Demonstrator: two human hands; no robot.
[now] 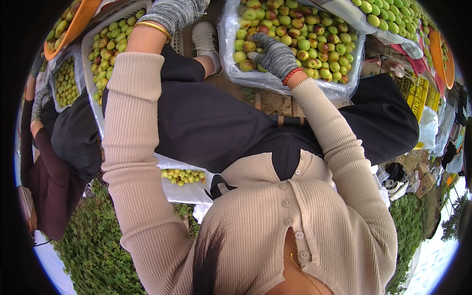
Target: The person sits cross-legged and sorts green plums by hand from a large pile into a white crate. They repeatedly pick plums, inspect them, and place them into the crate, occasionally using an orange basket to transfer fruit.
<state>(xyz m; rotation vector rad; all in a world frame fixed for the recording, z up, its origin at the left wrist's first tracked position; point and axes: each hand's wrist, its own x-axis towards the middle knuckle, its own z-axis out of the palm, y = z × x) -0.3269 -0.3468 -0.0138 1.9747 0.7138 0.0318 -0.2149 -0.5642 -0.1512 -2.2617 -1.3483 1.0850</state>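
Note:
My right hand (276, 58), in a grey knit glove with a red bead bracelet at the wrist, reaches over a crate (290, 81) lined with clear plastic. The crate is full of green and red-brown jujubes (314, 44). Thumb and forefinger are apart, with a jujube (249, 46) lying between their tips; no firm grip on it shows. My left hand (178, 14), gloved alike above a gold bangle, is at the top edge of the view. Its fingers are partly cut off, so what they hold is hidden. Below it, to the left, stands another jujube-filled crate (88, 54).
At far left sits another person (54, 172) with gloved hands, beside a smaller crate of jujubes (66, 81). Orange tubs (73, 29) stand at both upper sides. Green fruit (388, 17) is heaped at upper right, above yellow crates (415, 96). More jujubes (184, 176) lie behind my legs.

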